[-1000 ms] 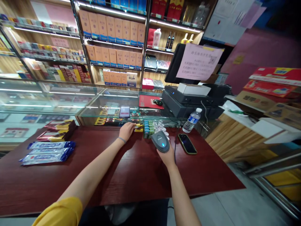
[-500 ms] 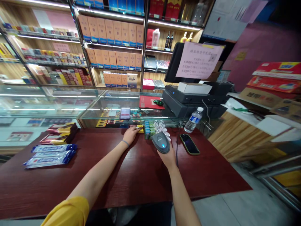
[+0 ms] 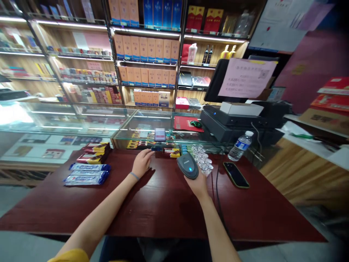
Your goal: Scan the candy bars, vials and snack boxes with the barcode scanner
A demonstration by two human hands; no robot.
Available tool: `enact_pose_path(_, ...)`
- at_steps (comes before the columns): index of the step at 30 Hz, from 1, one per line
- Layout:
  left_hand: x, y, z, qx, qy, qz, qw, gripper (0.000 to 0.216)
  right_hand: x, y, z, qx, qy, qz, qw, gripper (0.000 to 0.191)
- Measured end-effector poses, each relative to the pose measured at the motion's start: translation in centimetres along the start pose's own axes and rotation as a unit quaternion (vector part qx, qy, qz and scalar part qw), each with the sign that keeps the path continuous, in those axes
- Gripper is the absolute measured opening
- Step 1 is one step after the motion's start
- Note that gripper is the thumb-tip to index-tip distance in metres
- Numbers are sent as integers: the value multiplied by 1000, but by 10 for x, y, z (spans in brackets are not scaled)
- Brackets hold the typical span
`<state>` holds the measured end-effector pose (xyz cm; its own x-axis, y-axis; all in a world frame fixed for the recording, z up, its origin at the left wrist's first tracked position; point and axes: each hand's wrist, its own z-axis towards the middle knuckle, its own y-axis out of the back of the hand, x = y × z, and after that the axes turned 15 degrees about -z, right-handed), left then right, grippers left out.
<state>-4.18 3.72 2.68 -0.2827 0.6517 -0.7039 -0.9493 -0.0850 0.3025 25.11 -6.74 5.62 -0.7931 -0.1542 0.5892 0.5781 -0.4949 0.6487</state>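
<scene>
the scanner [image 3: 188,166] is over the tabletop [image 3: 163,207], right of twelve o'clock, with the right hand [image 3: 198,185] closed around it. at its nine o'clock, the left hand [image 3: 141,162] has loosely extended fingers; i cannot tell if they grip anything. best keep the scanner steady, aimed at ten o'clock toward the red-and-yellow packets [image 3: 171,152], cord [image 3: 217,182] slack at four.

Strip lights [image 3: 147,32] shine beyond the left hand [image 3: 141,162], its shadow [image 3: 147,174] falling rightward. Far left of it, glass [image 3: 15,114] glares; picture edges blur.
</scene>
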Motion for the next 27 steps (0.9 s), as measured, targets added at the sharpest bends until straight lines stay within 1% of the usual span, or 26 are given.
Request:
enact_pose_path(3, 3, 44, -10, -40, 1, 40, 998, 33, 18, -13, 1, 11, 4, -12, 1000, 43)
enact_pose_path(7, 8, 101, -28, -62, -4, 128, 990, 35, 37, -32, 2, 16, 22, -29, 999, 48)
enact_pose_path(10, 10, 141, -39, -81, 6, 169, 982, 35, 50, -44, 2, 31, 40, -32, 998, 52)
enact_pose_path(16, 19, 212, -49, -103, 43, 238, 965, 33, 77, -60, 1, 61, 70, -1, 996, 41)
enact_pose_path(19, 27, 239, -49, -108, 50, 252, 960, 32, 86, -66, 1, 62, 80, 1, 995, 38)
enact_pose_path(21, 34, 253, -45, -97, 55, 261, 959, 35, 90, -69, 1, 62, 83, -7, 995, 39)
enact_pose_path(24, 49, 269, -33, -56, 67, 272, 958, 43, 93, -73, 2, 66, 88, -15, 994, 38)
enact_pose_path(27, 66, 279, -17, -31, 86, 271, 958, 51, 94, -77, 2, 71, 84, -1, 994, 38)
